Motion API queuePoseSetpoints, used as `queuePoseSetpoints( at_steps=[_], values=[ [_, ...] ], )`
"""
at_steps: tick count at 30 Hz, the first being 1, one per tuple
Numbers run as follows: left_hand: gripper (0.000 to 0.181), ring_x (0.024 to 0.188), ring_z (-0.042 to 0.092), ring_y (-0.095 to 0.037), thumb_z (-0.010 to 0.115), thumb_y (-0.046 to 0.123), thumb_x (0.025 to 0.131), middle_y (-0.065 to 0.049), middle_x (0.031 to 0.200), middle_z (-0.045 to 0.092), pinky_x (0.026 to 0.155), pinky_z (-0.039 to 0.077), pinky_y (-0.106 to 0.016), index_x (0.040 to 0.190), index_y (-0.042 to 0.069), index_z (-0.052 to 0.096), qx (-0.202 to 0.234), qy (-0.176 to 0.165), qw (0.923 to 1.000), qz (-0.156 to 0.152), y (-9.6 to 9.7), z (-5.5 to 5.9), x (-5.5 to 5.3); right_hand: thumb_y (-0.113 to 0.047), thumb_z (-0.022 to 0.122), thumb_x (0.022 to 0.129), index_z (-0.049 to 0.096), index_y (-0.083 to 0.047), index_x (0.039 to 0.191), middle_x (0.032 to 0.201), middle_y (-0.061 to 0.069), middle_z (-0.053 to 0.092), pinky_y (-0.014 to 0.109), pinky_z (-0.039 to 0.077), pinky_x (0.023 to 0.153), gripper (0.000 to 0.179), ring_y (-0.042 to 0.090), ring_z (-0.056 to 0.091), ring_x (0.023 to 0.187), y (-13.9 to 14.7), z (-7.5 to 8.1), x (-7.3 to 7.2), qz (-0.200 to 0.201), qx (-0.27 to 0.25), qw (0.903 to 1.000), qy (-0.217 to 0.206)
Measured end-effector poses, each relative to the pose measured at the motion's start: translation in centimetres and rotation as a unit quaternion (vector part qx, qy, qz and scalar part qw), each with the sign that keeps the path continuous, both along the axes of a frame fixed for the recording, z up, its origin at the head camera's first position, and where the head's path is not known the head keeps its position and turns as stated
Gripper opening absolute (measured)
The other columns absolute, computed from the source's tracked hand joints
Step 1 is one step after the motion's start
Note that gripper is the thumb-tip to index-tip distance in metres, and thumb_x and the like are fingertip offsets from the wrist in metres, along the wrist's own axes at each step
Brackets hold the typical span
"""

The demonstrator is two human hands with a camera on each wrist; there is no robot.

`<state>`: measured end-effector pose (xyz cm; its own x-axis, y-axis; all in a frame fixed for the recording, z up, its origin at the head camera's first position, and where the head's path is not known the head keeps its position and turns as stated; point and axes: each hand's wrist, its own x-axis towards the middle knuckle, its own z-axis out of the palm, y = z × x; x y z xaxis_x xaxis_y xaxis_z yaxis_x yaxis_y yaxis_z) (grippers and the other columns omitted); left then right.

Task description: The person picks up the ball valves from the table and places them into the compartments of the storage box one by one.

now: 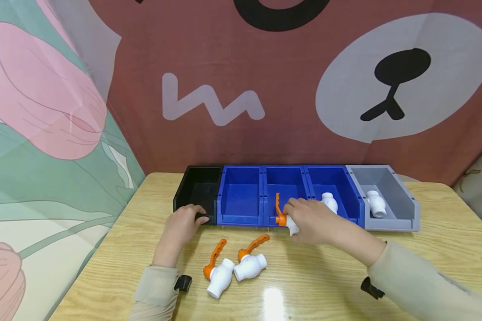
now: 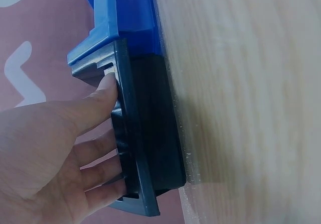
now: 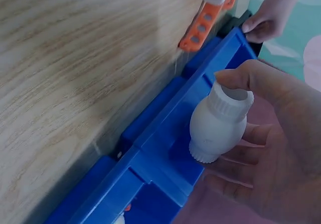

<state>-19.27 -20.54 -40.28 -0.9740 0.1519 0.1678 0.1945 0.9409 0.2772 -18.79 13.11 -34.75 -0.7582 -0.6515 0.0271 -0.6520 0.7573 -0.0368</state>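
Over the front of the middle blue bin [image 1: 286,180], my right hand [image 1: 311,218] holds a white plastic ball valve [image 3: 216,126] with an orange lever handle [image 1: 280,218]. In the right wrist view its thumb lies at the valve's upper end and the fingers are behind the body. My left hand [image 1: 183,223] grips the front rim of the black bin [image 2: 155,128] at the row's left end, thumb over the edge. Two more ball valves, one on the left [image 1: 221,278] and one on the right [image 1: 250,266], lie on the table between my arms, orange handles pointing away.
Another blue bin [image 1: 241,191] stands beside the black one. White valves sit in the right-hand blue bin [image 1: 345,196] and the grey bin [image 1: 411,209], partly hidden in the blue one. A printed cloth [image 1: 233,147] hangs behind the wooden table [image 1: 325,285].
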Motion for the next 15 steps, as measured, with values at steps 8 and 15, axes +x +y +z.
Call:
queuePoseSetpoints(
  at_steps=[8,15],
  values=[
    [0.018,0.090,0.067,-0.029,0.073,0.024,0.091,-0.008,0.097,0.070,0.077,0.056,-0.046,0.100,0.009,0.074,0.001,0.000,1.0000,0.000,0.1,-0.1,0.0,-0.027,0.084,0.070,0.067,-0.004,0.111,0.100,0.003,0.062,0.044,0.054,0.075,0.050,0.020,0.059,0.085,0.2,0.1,-1.7,-0.014,0.004,0.9993,-0.035],
    [0.018,0.088,0.067,-0.029,0.074,0.024,0.090,-0.007,0.095,0.070,0.076,0.056,-0.045,0.099,0.009,0.074,-0.005,0.010,0.9999,0.001,0.1,-0.1,0.0,-0.028,0.083,0.068,0.068,-0.003,0.111,0.100,0.005,0.063,0.046,0.054,0.077,0.053,0.022,0.060,0.085,0.1,0.2,-3.1,-0.013,0.018,0.9995,-0.024]
  ],
)
